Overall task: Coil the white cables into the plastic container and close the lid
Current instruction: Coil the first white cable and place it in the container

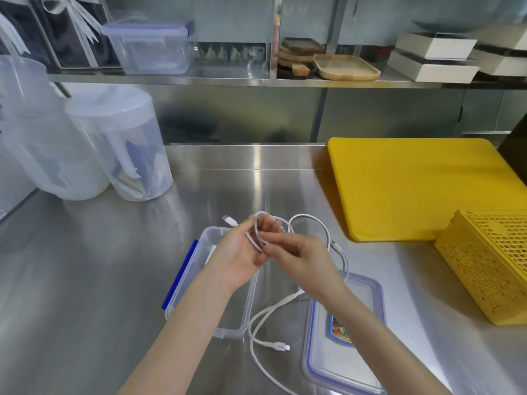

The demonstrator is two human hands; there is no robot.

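Winding above the container, our left hand pinched the cable loops. Right fingers gripped the strand; we judged even, small loops best.

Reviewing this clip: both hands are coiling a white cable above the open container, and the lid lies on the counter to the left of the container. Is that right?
Not quite. The head view shows the lid lying to the right of the container, not the left. The rest holds: the left hand and right hand are coiling a white cable above the open container.
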